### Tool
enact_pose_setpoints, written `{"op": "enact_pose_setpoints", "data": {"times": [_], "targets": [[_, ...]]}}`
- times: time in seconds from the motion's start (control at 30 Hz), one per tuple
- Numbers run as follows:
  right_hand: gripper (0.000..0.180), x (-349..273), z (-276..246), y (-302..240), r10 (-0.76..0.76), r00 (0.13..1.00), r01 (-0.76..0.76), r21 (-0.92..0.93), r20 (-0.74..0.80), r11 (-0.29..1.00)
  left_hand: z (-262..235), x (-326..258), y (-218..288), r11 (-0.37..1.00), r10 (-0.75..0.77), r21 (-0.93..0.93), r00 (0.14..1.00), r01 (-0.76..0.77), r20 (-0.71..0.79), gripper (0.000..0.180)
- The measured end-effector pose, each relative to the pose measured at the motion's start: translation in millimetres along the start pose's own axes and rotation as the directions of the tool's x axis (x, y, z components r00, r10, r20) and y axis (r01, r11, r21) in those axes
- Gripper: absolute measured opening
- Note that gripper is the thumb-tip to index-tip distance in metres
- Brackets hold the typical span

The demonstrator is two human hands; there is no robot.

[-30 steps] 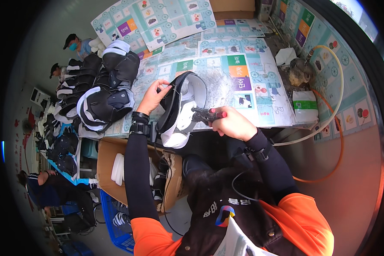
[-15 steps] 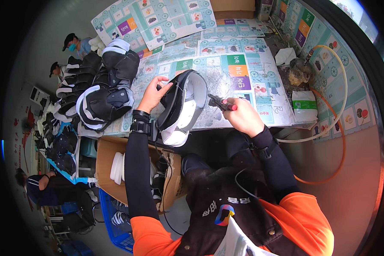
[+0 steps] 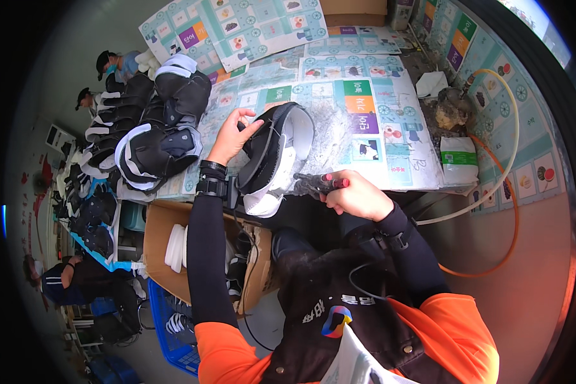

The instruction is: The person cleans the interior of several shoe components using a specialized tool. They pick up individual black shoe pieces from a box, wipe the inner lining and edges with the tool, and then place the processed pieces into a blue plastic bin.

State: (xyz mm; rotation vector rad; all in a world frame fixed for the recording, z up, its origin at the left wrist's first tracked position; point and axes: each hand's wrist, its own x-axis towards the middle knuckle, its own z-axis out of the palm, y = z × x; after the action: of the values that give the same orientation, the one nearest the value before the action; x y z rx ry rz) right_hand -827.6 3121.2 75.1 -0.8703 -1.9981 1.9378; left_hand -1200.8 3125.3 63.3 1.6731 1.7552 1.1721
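My left hand [image 3: 232,139] is closed on the edge of a black and white shoe upper [image 3: 260,155], which stands tilted over the front part of the table with its white lining turned to the right. Between thumb and fingers a small dark piece shows; whether it belongs to the upper I cannot make out. In my right hand [image 3: 360,197] is a dark pincer-like tool with red handle ends [image 3: 312,184]. Its jaws are at the white lower edge of the upper; contact is hard to make out there.
Several black shoe uppers [image 3: 163,150] are piled on the table's left. A cardboard box [image 3: 163,224] and a blue basket [image 3: 166,333] stand below. To the right, a white and green packet [image 3: 459,159] lies beside an orange hose [image 3: 517,217]. Other people [image 3: 77,281] are at the left.
My right hand has brought the tool down and to the left, from beside the upper to its white lower edge. My left hand has stayed nearly in place with the upper.
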Motion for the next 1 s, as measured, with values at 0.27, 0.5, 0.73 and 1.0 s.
{"op": "enact_pose_setpoints", "data": {"times": [0.27, 0.5, 0.73, 1.0], "targets": [[0.025, -12, -23, -18, 0.002, 0.974, 0.011, 0.054, -0.227, 0.998, -9, 3, 20, 0.990, 0.143, 0.022, 0.984, -0.142, -0.103, 0.033], [0.027, -52, -88, 12, -0.031, 0.818, 0.103, 0.092, -0.575, 0.990, 17, 7, 181, 0.355, 0.757, 0.539, 0.573, -0.764, 0.314, 0.029], [0.034, -64, -89, 9, -0.034, 0.846, 0.113, 0.116, -0.532, 0.987, 39, -5, 113, 0.519, 0.669, 0.567, 0.717, -0.640, 0.196, 0.016], [0.030, -57, -93, 14, -0.027, 0.840, 0.093, 0.095, -0.542, 0.991, 88, -29, 95, 0.662, 0.368, 0.694, 0.685, 0.282, -0.629, 0.021]]}}
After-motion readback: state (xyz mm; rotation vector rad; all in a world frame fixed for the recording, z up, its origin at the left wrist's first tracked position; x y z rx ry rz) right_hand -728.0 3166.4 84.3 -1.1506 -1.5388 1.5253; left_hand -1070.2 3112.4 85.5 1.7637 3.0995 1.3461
